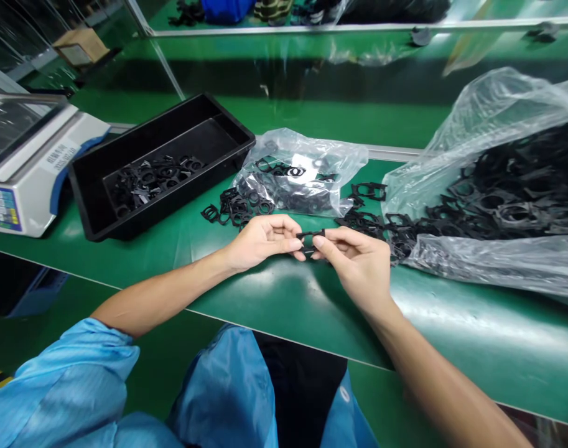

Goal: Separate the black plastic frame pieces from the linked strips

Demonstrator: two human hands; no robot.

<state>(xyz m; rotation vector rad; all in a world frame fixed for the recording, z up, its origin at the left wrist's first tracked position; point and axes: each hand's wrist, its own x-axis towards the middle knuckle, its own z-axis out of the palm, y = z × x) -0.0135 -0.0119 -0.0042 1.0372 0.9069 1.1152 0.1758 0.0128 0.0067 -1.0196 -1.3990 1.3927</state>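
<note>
Both my hands meet over the green table (274,298), pinching one small black plastic frame part (310,236) between them. My left hand (260,239) grips its left end with thumb and fingers. My right hand (358,261) holds the right end. Just beyond my hands lies a loose pile of the same black parts (234,208), spilling from a small clear bag (302,171). A large clear bag (507,186) full of such parts sits to the right.
A black tray (97,211) holding several black parts stands at the left, next to a white weighing scale (27,162). A metal rail (391,151) crosses behind the bags. My blue-clad knees sit below the table's near edge.
</note>
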